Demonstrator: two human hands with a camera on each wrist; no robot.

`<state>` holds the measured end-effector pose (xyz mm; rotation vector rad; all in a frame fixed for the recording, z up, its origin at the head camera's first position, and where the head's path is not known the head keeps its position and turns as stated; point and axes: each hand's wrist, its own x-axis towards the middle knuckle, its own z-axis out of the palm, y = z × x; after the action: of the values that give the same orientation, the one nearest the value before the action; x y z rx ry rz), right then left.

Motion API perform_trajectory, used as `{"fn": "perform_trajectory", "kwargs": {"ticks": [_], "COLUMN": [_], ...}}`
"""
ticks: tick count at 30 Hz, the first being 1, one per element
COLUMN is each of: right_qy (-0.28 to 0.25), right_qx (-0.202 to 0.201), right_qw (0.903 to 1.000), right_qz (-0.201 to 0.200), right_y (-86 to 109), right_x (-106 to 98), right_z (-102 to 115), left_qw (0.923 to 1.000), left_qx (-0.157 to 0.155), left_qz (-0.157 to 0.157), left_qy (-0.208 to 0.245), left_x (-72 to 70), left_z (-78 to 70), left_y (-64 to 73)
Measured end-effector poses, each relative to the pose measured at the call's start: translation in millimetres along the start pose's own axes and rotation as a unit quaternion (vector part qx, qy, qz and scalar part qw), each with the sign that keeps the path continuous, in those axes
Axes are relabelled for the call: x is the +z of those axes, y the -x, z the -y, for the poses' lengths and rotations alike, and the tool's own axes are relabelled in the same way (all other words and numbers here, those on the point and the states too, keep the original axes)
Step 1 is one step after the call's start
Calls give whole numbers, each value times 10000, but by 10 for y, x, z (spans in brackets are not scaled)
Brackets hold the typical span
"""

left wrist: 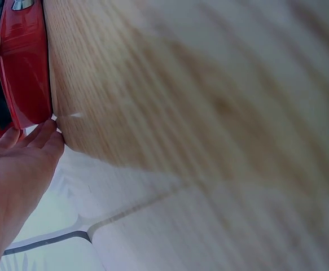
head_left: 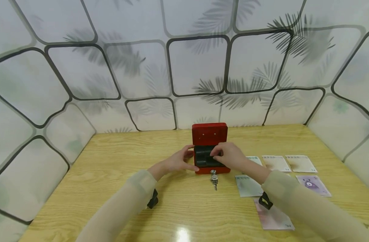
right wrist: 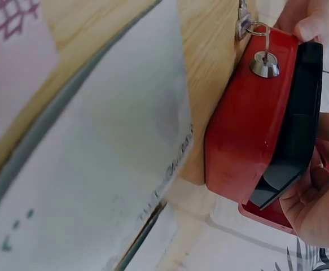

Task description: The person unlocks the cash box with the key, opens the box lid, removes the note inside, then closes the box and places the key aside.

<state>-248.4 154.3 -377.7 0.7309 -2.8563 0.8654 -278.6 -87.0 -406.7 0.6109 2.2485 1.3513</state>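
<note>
A red cash box [head_left: 213, 170] stands on the table with its lid [head_left: 210, 133] raised at the back. A black coin tray [head_left: 202, 156] sits in its opening, its edge standing above the red rim in the right wrist view. My left hand [head_left: 176, 161] holds the box's left end, thumb at the front corner and fingers along the side wall. Over the tray's right part, my right hand [head_left: 231, 156] pinches the tray with curled fingers; the exact contact is partly hidden. Keys [head_left: 214, 179] hang from the front lock [right wrist: 264, 65].
Play banknotes lie to the right: a pale green note [head_left: 248, 186], a purple note [head_left: 312, 185], a pink note [head_left: 275, 216] and two brownish notes [head_left: 276, 163], partly under my right forearm. A patterned cloth wall [head_left: 199, 67] rises behind the wooden table [head_left: 118, 148].
</note>
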Motion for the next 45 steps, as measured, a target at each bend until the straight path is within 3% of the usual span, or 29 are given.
{"fn": "perform_trajectory", "kwargs": {"ticks": [18, 33, 45], "right_qy": [-26, -24, -368], "right_qx": [405, 342, 395], "right_qw": [9988, 9986, 9980], "right_qz": [264, 414, 333], "right_y": [-39, -86, -55], "right_x": [94, 57, -38], "right_z": [-8, 7, -98], "left_qw": [9998, 10000, 10000], "left_qx": [-14, -73, -7], "left_qz": [7, -22, 1], "left_qy": [179, 58, 4], "left_x": [19, -2, 6], "left_z": [-12, -22, -19], "left_y": [7, 12, 3]}}
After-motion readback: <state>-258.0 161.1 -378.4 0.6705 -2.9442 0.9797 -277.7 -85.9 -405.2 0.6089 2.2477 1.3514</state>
